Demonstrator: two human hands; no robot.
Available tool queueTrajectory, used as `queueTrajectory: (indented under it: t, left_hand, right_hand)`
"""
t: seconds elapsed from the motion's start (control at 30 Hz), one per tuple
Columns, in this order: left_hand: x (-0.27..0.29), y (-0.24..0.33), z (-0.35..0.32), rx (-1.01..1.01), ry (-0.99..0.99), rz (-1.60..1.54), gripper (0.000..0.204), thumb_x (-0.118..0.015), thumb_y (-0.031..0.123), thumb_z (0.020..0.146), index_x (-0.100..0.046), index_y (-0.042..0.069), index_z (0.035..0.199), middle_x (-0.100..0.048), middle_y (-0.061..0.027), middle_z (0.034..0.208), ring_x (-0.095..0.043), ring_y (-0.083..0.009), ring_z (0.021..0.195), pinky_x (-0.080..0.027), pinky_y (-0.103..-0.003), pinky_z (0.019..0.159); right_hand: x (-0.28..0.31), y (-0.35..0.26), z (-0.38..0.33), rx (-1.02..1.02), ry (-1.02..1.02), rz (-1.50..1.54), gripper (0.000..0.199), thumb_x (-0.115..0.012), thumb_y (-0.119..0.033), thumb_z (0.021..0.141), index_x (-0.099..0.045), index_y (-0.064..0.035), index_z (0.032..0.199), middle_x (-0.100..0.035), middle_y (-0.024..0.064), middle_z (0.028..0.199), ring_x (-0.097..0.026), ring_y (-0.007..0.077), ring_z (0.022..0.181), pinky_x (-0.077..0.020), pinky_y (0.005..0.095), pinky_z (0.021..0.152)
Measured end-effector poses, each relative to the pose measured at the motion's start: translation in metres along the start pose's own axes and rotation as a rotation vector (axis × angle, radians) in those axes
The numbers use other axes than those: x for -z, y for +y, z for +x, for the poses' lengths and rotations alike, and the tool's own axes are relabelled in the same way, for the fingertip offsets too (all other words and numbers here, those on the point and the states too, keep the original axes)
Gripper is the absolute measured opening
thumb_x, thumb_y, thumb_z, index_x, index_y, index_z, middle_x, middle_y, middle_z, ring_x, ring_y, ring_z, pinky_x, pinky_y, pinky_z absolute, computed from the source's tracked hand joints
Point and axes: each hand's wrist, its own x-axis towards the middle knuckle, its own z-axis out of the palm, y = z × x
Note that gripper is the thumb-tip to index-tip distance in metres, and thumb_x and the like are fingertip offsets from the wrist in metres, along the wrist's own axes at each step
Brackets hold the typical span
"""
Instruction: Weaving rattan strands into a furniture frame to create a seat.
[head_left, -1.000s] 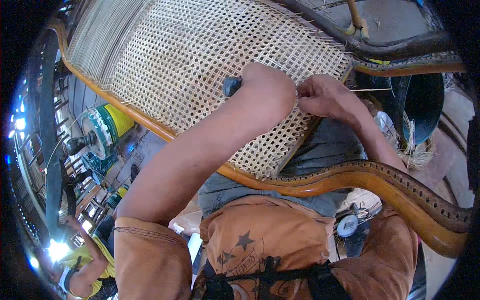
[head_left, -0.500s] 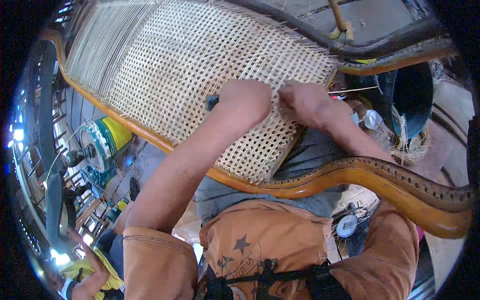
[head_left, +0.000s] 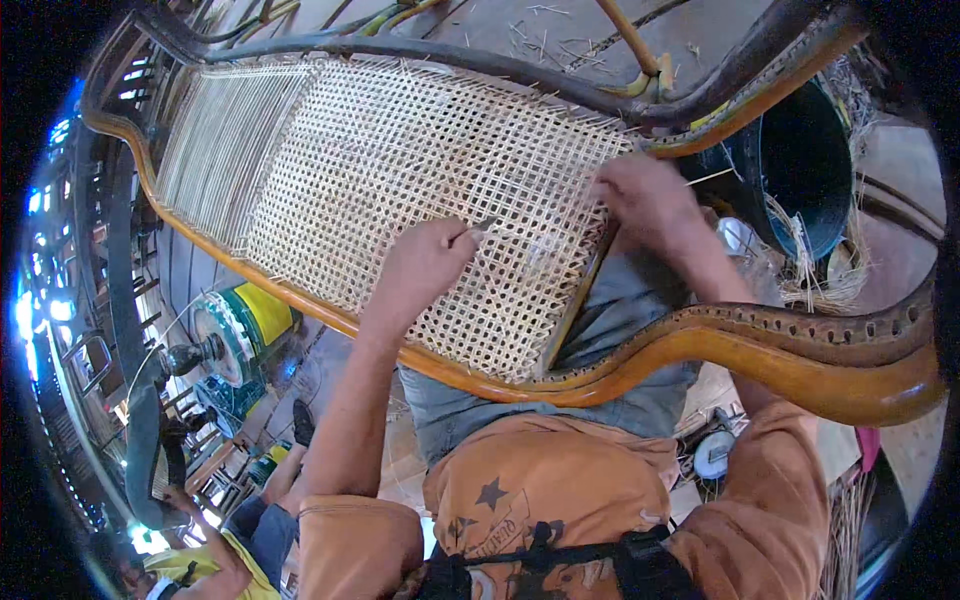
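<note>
A woven cane panel (head_left: 400, 150), set in a curved varnished wooden frame (head_left: 560, 392), lies across my lap. My left hand (head_left: 425, 262) is closed around a small pointed metal tool (head_left: 488, 224), whose tip rests at or just above the weave; its handle is hidden in my fist. At the right edge of the panel, my right hand (head_left: 655, 205) is slightly blurred, with its fingers curled together. A pale cane strand (head_left: 712, 179) sticks out past that hand and appears to be pinched in it, though the fingertips are hard to make out.
A dark bucket (head_left: 808, 165) stands on the right, with loose cane strips (head_left: 815, 285) around it. Dark frame rails (head_left: 480, 62) run along the far side. To the left are a green and yellow container (head_left: 235, 325) and another person in a yellow top (head_left: 235, 575).
My left hand has moved left and down, away from my right, exposing the tool's tip. The right hand has shifted slightly right. The whole view has shifted, showing more of the frame's far side.
</note>
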Motion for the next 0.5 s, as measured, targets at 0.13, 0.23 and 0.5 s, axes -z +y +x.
queueTrajectory:
  t: [0.13,0.23,0.5]
  left_hand:
    - [-0.009,0.018,0.000,0.148,-0.163,-0.318,0.037,-0.054,0.038,0.080,-0.059,0.001,0.078,-0.058,-0.0165,0.065,-0.059,-0.0295,0.064,-0.045,-0.040,0.062]
    - [-0.013,0.014,0.008,0.057,-0.207,-0.088,0.035,-0.055,0.037,0.080,-0.059,0.002,0.077,-0.060,-0.0157,0.068,-0.059,-0.0305,0.067,-0.045,-0.040,0.064]
    - [-0.029,0.018,0.019,-0.262,-0.009,-0.010,0.028,-0.052,0.030,0.079,-0.059,0.003,0.077,-0.060,-0.0149,0.071,-0.058,-0.0347,0.068,-0.045,-0.042,0.066]
  right_hand:
    - [0.014,0.019,-0.016,-0.069,-0.156,-0.184,0.023,-0.057,-0.029,0.081,-0.061,-0.0066,0.086,-0.060,0.0122,0.089,-0.056,0.0314,0.085,-0.0447,0.0405,0.069]
    - [0.013,0.026,-0.012,-0.088,-0.224,0.017,0.026,-0.058,-0.029,0.080,-0.060,-0.0031,0.082,-0.060,0.0137,0.082,-0.056,0.0331,0.080,-0.0440,0.0404,0.067]
    - [0.045,0.037,-0.006,-0.321,-0.275,0.315,0.023,-0.058,-0.019,0.079,-0.056,0.0038,0.077,-0.051,0.0091,0.061,-0.048,0.0142,0.059,-0.0406,0.0310,0.057]
